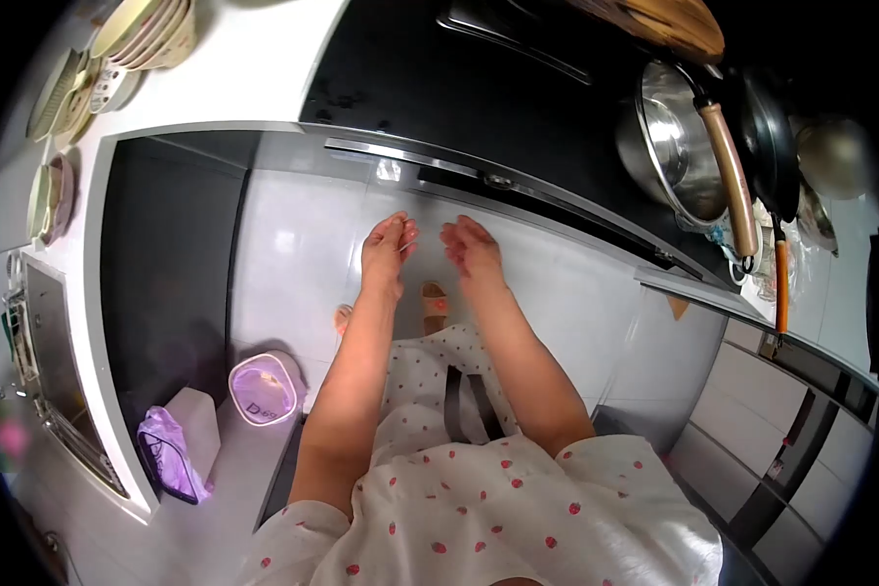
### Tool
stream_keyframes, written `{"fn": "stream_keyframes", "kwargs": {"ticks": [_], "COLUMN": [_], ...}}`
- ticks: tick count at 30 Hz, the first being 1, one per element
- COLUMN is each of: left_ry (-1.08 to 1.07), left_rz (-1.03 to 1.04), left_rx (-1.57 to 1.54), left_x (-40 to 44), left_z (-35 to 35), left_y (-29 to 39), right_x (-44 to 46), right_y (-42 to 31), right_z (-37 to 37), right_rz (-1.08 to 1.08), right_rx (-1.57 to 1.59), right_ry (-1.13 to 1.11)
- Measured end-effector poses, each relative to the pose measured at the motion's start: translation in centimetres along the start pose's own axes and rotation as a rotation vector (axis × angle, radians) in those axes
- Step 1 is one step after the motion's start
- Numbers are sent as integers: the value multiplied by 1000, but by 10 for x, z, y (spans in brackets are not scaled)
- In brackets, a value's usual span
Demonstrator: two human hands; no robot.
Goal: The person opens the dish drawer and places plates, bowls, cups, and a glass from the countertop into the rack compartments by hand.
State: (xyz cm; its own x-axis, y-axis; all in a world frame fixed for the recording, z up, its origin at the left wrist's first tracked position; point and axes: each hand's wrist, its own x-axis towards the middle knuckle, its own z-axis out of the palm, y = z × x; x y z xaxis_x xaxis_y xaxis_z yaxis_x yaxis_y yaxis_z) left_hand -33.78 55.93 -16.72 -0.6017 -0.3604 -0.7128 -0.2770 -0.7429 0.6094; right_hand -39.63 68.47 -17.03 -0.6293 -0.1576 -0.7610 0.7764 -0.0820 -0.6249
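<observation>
Both hands hang in the air above the light tiled floor (293,234), a small gap between them. My left hand (389,254) has its fingers loosely curled and apart, with nothing in it. Facing it, my right hand (473,251) is also empty, its fingers bent and spread. Neither touches anything. Just beyond them runs the metal front edge (410,156) of the black counter. Below the hands are the sandals (436,299) on my feet and my white dress with red strawberries (498,498).
Stacked bowls (156,39) stand on the white counter (234,93) at the upper left. A steel pot (669,146) and pans with long handles are at the upper right. A pink bin (265,389) and a purple-lined bin (190,439) stand at the lower left.
</observation>
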Motion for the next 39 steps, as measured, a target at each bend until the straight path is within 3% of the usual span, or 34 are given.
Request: {"fn": "stream_keyframes", "kwargs": {"ticks": [3, 9, 15, 21, 39], "left_ry": [-53, -17, -8, -86, -135], "left_rz": [-18, -61, -45, 72, 34], "left_rx": [-77, -257, -295, -332, -228], "left_x": [23, 56, 72, 57, -16], "left_z": [26, 82, 101, 84, 10], "left_y": [-19, -48, -65, -87, -121], "right_x": [26, 57, 73, 60, -22], "right_y": [-4, -13, -16, 16, 81], "right_z": [-38, -45, -53, -64, -84], "right_rz": [-16, -125, -165, -307, -197], "right_rx": [400, 617, 728, 696, 679], "right_ry": [191, 283, 219, 46, 106]}}
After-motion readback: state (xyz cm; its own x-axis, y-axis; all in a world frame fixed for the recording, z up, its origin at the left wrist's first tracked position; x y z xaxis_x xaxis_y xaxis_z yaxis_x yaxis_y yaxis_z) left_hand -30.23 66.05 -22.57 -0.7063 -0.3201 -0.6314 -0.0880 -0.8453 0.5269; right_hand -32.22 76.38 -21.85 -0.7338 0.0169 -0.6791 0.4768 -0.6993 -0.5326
